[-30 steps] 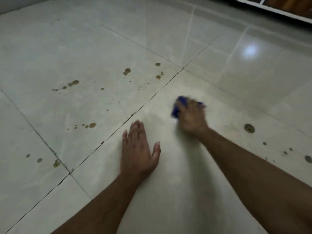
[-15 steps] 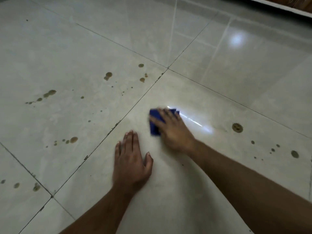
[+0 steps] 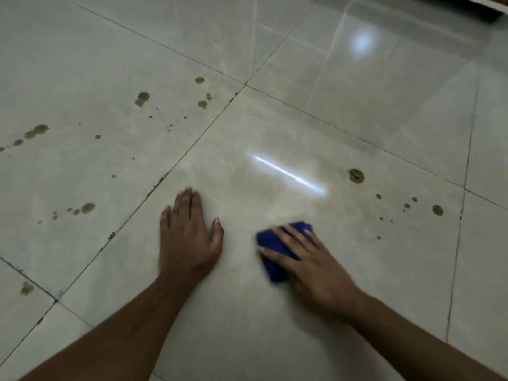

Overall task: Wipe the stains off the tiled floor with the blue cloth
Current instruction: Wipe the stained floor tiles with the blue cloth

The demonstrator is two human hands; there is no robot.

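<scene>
My right hand (image 3: 313,259) presses the folded blue cloth (image 3: 272,248) flat on the pale tiled floor (image 3: 275,325), fingers spread over it. The cloth's left part and far corner show from under the fingers. My left hand (image 3: 187,237) lies flat on the same tile, palm down, fingers together, a hand's width left of the cloth. Brown stains dot the floor: a round stain (image 3: 356,176) and several small spots (image 3: 437,210) to the right of the cloth, and blotches (image 3: 142,98) and drops (image 3: 88,207) on the tile to the left.
Dark grout lines (image 3: 192,144) cross the floor diagonally. A bright light streak (image 3: 288,174) reflects on the tile ahead of the hands. A dark edge with white trim (image 3: 492,4) sits at the far top right.
My right hand has dragged the blue cloth back toward me and to the right across the tile. My left hand stays planted on the floor.
</scene>
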